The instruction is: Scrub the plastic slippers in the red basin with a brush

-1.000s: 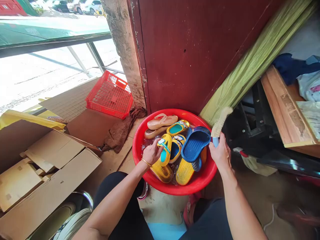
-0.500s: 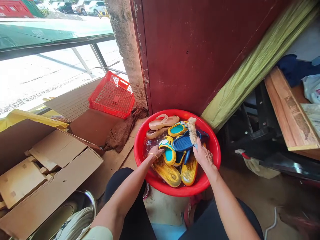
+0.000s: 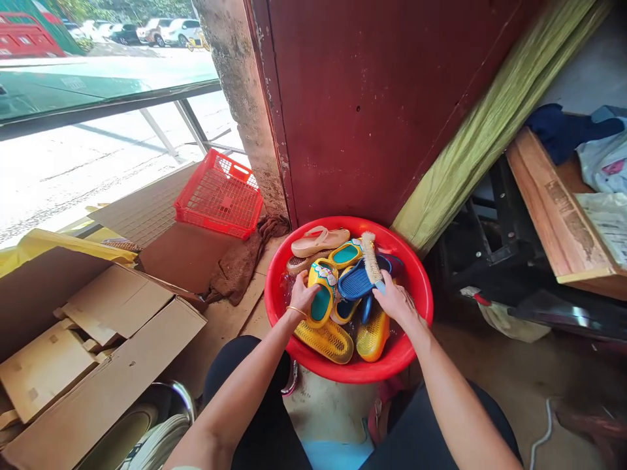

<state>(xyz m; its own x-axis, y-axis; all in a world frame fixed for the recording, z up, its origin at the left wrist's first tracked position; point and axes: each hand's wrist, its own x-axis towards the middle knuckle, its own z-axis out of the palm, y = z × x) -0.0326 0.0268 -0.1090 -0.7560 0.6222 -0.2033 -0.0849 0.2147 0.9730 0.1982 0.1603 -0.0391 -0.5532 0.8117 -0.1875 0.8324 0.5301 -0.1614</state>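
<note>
Yellow slipper [image 3: 321, 307]: head view, left of middle in red basin [image 3: 422, 307]; cartoon print on strap, any lettering too small to read.
Left hand [image 3: 302, 295]: reaching over basin's near-left rim, thumb and fingers pinching slipper's left edge.
Right hand [image 3: 396, 301]: reaching over basin's near-right side, fingers wrapped round brush [image 3: 371, 258] handle.
Brush: bristles pointing to basin's far side, over blue slipper [image 3: 356, 282].

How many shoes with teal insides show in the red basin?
2: the near yellow shoe, held by the left hand, and the far yellow shoe, behind it, beside the beige sandal. More may be hidden in the pile.
</note>
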